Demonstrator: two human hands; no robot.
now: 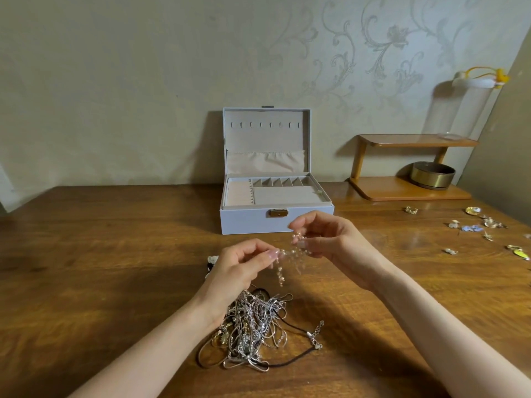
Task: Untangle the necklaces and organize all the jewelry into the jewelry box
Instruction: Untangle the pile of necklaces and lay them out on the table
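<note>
You are barely started: both your left hand (244, 265) and right hand (324, 239) pinch one beaded chain (283, 261) above the desk's middle, the necklace tangle (253, 326) remains near the front edge, and the jewelry box (275, 193) looks empty.

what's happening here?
A person is sorting jewelry at a wooden table. The left hand and right hand hold a beaded chain between them, above a tangled pile of necklaces. The jewelry box stands open behind, its compartments looking empty. Small loose pieces lie scattered to the right.
</note>
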